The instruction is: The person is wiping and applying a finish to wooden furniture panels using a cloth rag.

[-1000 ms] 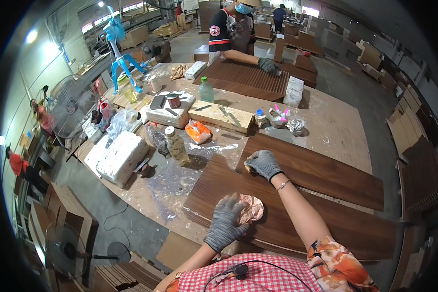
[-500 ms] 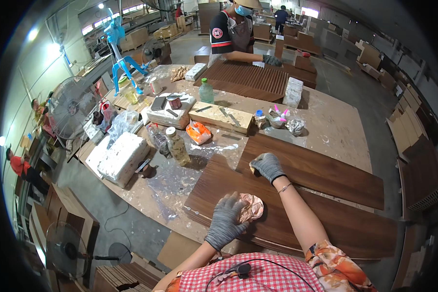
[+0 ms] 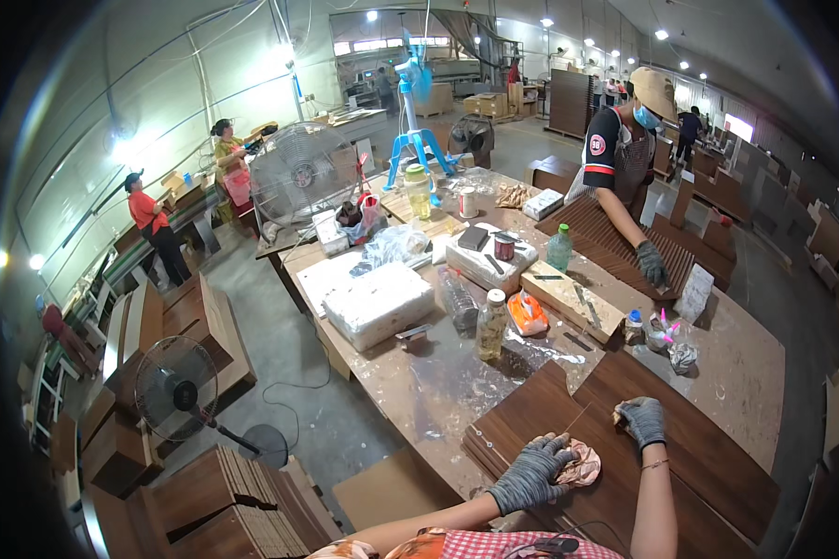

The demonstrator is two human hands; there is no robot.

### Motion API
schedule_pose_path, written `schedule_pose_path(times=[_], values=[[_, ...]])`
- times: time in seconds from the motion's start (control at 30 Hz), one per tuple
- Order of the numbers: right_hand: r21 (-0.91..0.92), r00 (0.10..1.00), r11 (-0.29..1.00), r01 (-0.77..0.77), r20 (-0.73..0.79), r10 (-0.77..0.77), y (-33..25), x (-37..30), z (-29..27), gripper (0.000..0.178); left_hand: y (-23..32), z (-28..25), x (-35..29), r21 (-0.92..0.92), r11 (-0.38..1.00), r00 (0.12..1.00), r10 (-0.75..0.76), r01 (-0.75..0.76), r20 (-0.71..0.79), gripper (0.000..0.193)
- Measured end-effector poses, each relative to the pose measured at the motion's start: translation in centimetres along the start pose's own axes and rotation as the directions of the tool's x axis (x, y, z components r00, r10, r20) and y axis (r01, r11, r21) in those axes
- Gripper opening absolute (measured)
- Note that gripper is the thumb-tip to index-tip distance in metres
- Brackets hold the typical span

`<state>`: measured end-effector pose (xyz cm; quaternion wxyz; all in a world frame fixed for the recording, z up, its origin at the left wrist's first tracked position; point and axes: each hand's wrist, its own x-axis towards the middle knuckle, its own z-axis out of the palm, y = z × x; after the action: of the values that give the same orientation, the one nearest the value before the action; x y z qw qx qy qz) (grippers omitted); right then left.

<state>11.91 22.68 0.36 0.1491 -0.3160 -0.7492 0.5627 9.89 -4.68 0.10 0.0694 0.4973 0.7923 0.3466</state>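
My left hand (image 3: 536,473), in a grey knitted glove, rests on a dark brown wooden board (image 3: 531,410), its fingers bent over a crumpled pinkish cloth (image 3: 583,464). A thin, stick-like line rises beside those fingers; I cannot make out what it is. To the right, my gloved right hand (image 3: 641,421) is closed just above a second brown board (image 3: 708,419). Between its fingertips shows a small tan piece (image 3: 618,416), too small to name. The boards lie side by side at the table's near edge.
Beyond the boards stand a lidded jar (image 3: 491,326), an orange packet (image 3: 529,314), a wooden block (image 3: 573,300) and a white wrapped block (image 3: 379,306). Across the table a masked co-worker (image 3: 625,149) reaches over slatted brown panels (image 3: 615,244). Fans (image 3: 177,382) stand left.
The view has swung left, shifting everything rightward in the picture. Both my hands keep their holds over the boards. The co-worker's gloved hand has come nearer across the slatted panels, toward the white block.
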Motion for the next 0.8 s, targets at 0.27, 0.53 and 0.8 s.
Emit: schedule_pose_path(times=[0.27,0.53,0.8], values=[[-0.430,0.985,0.886,0.171,0.043,-0.169,1.5,-1.6,-4.4,0.025,-1.5,1.4,0.7,0.019,0.990,0.976,0.139,-0.137,-0.166,0.061],[-0.362,0.999,0.932,-0.031,-0.025,0.023,-0.7,-1.3,-2.3,0.027,-0.7,0.3,0.9,0.070,0.994,0.995,0.082,-0.078,-0.052,0.061],[-0.498,0.987,0.862,-0.094,-0.157,0.017,4.8,-4.3,-9.8,0.023,0.8,0.2,1.5,0.028,0.997,0.996,0.071,-0.069,-0.046,0.059]])
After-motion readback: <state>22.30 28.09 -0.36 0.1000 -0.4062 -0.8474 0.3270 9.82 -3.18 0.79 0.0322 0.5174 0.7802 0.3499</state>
